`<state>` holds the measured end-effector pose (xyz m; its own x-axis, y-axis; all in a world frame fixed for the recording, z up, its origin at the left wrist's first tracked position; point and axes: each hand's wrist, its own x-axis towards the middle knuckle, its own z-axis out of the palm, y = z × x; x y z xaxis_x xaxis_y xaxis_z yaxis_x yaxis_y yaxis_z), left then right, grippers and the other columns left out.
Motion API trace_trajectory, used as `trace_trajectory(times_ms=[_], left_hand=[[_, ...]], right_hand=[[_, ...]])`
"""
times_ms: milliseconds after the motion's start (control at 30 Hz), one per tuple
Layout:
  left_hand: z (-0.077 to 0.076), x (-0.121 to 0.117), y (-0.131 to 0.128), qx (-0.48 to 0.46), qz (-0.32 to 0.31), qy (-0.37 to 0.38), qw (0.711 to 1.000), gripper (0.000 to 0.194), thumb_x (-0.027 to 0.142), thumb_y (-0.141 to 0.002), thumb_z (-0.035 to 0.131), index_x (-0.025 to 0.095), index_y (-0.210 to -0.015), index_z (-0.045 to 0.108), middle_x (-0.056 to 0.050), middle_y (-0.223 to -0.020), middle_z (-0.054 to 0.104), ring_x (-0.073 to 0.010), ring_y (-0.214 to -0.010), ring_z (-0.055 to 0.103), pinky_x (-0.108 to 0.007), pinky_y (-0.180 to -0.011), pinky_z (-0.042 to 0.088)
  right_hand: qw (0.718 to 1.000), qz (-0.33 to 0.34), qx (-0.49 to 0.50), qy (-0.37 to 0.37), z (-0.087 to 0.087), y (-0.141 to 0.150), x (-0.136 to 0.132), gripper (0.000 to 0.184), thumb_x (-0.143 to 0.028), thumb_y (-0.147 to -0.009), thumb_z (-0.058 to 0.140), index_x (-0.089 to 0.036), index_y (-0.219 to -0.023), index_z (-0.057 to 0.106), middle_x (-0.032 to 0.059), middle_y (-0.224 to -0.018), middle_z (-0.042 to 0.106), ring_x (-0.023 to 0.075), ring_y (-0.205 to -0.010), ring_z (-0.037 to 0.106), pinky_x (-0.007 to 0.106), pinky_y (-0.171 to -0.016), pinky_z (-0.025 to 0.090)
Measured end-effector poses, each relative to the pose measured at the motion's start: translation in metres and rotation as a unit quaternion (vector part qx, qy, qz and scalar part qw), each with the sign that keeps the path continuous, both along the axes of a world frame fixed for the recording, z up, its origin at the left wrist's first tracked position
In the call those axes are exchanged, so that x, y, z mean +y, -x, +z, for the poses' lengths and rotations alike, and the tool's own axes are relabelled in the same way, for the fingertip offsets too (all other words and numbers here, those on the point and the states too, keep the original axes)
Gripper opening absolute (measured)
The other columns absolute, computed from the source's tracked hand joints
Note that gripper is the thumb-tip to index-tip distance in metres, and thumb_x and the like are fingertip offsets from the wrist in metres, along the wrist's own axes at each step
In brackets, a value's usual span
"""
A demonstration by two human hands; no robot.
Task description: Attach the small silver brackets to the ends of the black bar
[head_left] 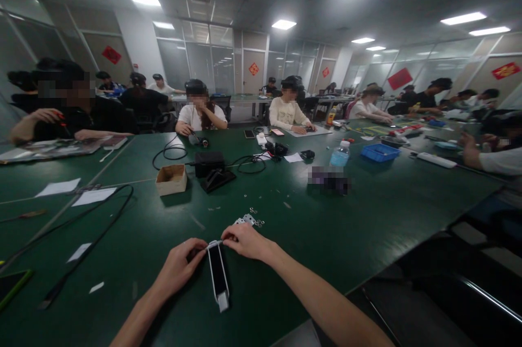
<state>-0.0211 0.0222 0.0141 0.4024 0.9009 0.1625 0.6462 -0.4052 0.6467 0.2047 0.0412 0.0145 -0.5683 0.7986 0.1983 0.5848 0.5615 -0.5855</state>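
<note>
Head view: a long, narrow, white-edged piece with a black middle [219,273] lies on the green tabletop [293,271], its far end between the two hands. The long axis runs from the fingertips back toward the wearer — near end slightly to the right, with a pale block-like end piece [223,302] there.

Left hand [176,265] at the far end's left corner, thumb and forefinger pressed together. Right hand [244,241] at the opposite corner, fingertips also drawn together, palm down. Both seem to pinch something slim at the corners; whether that is the piece's own edge or a separate small part, cannot tell. Neither hand is clearly nearer, grips roughly level across the short end. The rest of the length lies on the wearer's side of both grips, between the forearms — no fingers on the near end.

Just beyond the right hand: flat silvery plates with holes [248,219], partly hidden by it, and small shiny rings [260,223] beside them. Farther out, left of the right grip: open tan cardboard box [171,181], well apart from both hands.
</note>
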Motion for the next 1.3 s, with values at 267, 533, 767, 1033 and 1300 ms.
trace_trajectory(times_ms=[267, 533, 767, 1033, 1300], left_hand=[[-0.004, 0.001, 0.002, -0.002, -0.005, 0.009, 1.0, 0.024, 0.039, -0.084, 0.051, 0.021, -0.09, 0.066, -0.002, -0.082, 0.071, -0.0186, -0.071, 0.064, -0.028, -0.066, 0.051], [-0.006, -0.003, 0.0, 0.017, 0.011, -0.023, 1.0, 0.023, 0.033, -0.085, 0.05, 0.019, -0.093, 0.066, -0.003, -0.081, 0.069, -0.0174, -0.067, 0.062, -0.027, -0.065, 0.049], [0.003, -0.008, -0.004, 0.031, 0.021, -0.022, 0.999, 0.023, 0.031, -0.083, 0.05, 0.018, -0.093, 0.066, -0.003, -0.078, 0.067, -0.0172, -0.066, 0.059, -0.027, -0.063, 0.048], [0.003, -0.008, -0.004, 0.027, 0.017, -0.021, 0.999, 0.024, 0.033, -0.083, 0.05, 0.019, -0.095, 0.066, -0.003, -0.077, 0.066, -0.0174, -0.066, 0.058, -0.027, -0.063, 0.047], [0.002, -0.006, -0.004, 0.035, 0.013, -0.023, 0.999, 0.025, 0.031, -0.083, 0.05, 0.018, -0.096, 0.067, -0.003, -0.078, 0.066, -0.0171, -0.066, 0.06, -0.027, -0.063, 0.048]], right_hand=[[1.0, 0.001, 0.008, -0.004, -0.004, 0.007, -0.001, 0.02, -0.025, -0.09, 0.055, -0.015, -0.104, 0.066, 0.0053, -0.096, 0.07, 0.0132, -0.083, 0.063, 0.023, -0.077, 0.047], [0.992, -0.076, -0.031, -0.095, 0.025, -0.03, 0.007, 0.019, -0.021, -0.091, 0.052, -0.014, -0.104, 0.065, 0.0082, -0.104, 0.068, 0.0164, -0.099, 0.059, 0.029, -0.09, 0.043], [0.975, -0.186, -0.119, 0.021, 0.027, -0.084, 0.022, 0.019, -0.021, -0.088, 0.051, -0.017, -0.096, 0.069, 0.0065, -0.095, 0.068, 0.0169, -0.087, 0.062, 0.027, -0.076, 0.045], [0.971, -0.16, -0.143, 0.108, 0.016, -0.087, 0.025, 0.016, -0.018, -0.079, 0.06, -0.02, -0.091, 0.07, 0.0045, -0.093, 0.069, 0.0149, -0.081, 0.064, 0.023, -0.07, 0.044], [0.955, -0.207, -0.163, 0.136, 0.019, -0.08, 0.023, 0.016, -0.01, -0.075, 0.06, -0.018, -0.084, 0.07, 0.004, -0.082, 0.069, 0.0131, -0.074, 0.064, 0.019, -0.063, 0.041]])
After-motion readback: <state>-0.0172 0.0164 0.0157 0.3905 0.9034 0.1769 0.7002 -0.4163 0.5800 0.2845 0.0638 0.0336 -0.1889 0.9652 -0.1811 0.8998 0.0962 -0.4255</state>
